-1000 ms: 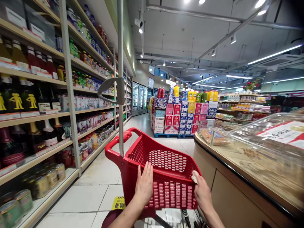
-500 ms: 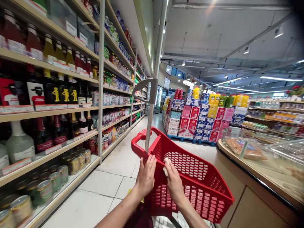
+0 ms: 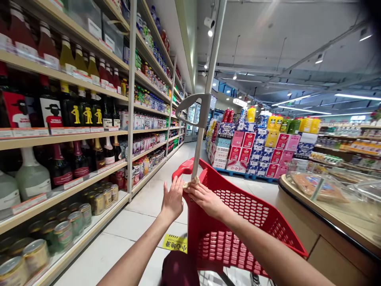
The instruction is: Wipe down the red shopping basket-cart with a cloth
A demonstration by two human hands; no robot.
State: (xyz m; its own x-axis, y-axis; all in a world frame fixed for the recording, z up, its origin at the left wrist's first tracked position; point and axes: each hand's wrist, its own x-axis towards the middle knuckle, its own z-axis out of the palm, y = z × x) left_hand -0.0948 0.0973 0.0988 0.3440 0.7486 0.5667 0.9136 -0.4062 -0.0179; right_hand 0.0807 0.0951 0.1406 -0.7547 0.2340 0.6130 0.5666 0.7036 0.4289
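A red plastic shopping basket cart [image 3: 268, 206] with perforated sides stands in front of me. From its near left corner rises a slanting metal pole [image 3: 197, 155], which carries a grey plastic loop [image 3: 204, 109]. My right hand [image 3: 206, 201] presses a small crumpled off-white cloth [image 3: 191, 182] against the corner rim at the foot of the pole. Its fingers lie over the cloth. My left hand [image 3: 172, 201] rests against the outer side of the same corner, fingers stretched out and holding nothing. The fingertips of both hands are close together.
Shelves of bottles and cans [image 3: 74, 135] line the left side. A counter with packed food [image 3: 327, 210] stands close on the right. Stacked drink cartons [image 3: 253, 147] are ahead. A yellow floor sticker [image 3: 175, 243] lies below my left arm.
My right hand has moved left with the cloth, from the basket's near rim to the foot of the pole. My left hand has shifted slightly left and up. The view has turned a little left.
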